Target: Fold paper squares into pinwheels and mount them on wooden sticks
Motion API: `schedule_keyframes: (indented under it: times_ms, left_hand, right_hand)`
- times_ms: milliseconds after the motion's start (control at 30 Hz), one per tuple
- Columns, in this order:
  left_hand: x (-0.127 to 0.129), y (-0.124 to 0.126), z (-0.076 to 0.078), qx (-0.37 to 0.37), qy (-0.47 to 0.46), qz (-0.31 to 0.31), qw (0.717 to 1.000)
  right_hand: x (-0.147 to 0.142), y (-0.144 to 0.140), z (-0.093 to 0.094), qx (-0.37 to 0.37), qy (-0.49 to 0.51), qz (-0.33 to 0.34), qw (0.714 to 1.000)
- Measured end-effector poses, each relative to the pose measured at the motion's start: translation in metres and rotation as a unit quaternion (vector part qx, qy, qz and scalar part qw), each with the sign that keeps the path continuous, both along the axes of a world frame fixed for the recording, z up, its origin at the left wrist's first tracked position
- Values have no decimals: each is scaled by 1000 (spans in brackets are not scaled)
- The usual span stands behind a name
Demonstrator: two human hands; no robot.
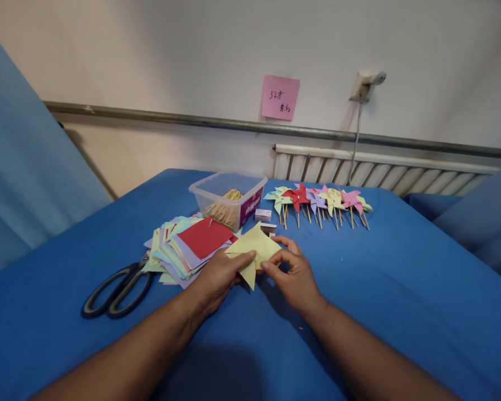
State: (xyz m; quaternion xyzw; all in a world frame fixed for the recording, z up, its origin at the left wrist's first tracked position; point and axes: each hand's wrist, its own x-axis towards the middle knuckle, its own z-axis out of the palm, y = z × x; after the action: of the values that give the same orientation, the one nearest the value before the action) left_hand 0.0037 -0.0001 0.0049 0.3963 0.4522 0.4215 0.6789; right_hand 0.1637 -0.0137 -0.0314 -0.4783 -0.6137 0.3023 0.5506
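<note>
Between my two hands is a yellow paper square (250,240), cut in from its corners and partly folded toward its middle. My left hand (220,277) grips it from the left, thumb pressed on top near the centre. From the right, my right hand (295,274) pinches the paper's edge between thumb and fingers. Left of my hands lies a pile of coloured paper sheets (179,253) with a red sheet (206,236) on top. Scissors (119,289) with dark handles rest beside the pile, their blades under the papers.
A clear plastic box (225,203) of wooden sticks (223,210) stands behind the papers. Two small boxes, one of them white (263,215), lie beside it. Several finished paper pinwheels (317,200) lie at the back right of the blue-covered table (401,295). A radiator (384,167) is behind.
</note>
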Motion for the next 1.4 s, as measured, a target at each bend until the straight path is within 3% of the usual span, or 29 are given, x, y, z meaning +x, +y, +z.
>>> schedule_keyframes:
  times_ms: [500,733,1400]
  left_hand:
    - [2,-2,-1,35,29,-52,998]
    - [3,-2,3,36,22,-75,996]
    - [1,2,-5,61,59,-74,994]
  right_hand:
    - [-1,4,-7,-65,43,4,997]
    - [-1,4,-6,-55,40,4,998]
    - [-3,3,-7,-52,48,15,997]
